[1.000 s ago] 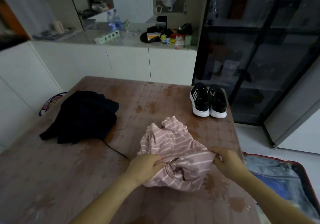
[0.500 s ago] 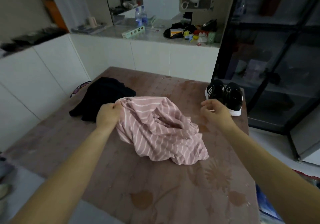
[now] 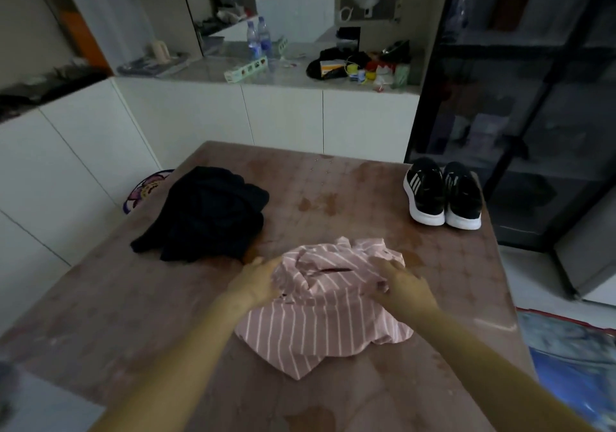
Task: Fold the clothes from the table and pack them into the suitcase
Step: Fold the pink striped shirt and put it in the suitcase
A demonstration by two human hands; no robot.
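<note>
A pink shirt with white stripes (image 3: 320, 318) lies crumpled on the brown table (image 3: 333, 185), near its front edge. My left hand (image 3: 258, 281) holds the shirt's left edge, fingers tucked at the cloth. My right hand (image 3: 405, 285) rests flat on the shirt's upper right part, fingers spread. A dark, bunched garment (image 3: 206, 215) lies on the table to the left, apart from the shirt. The open suitcase (image 3: 566, 321), red-rimmed with blue clothing inside, sits on the floor at the lower right.
A pair of black sneakers with white soles (image 3: 443, 198) stands at the table's far right corner. White cabinets and a cluttered counter (image 3: 300, 74) run behind the table. A dark glass cabinet (image 3: 533, 114) stands at the right.
My left hand has brought the lifted shirt back down onto the table near me. My right hand, free in the air half a second ago, has come down onto the shirt.
</note>
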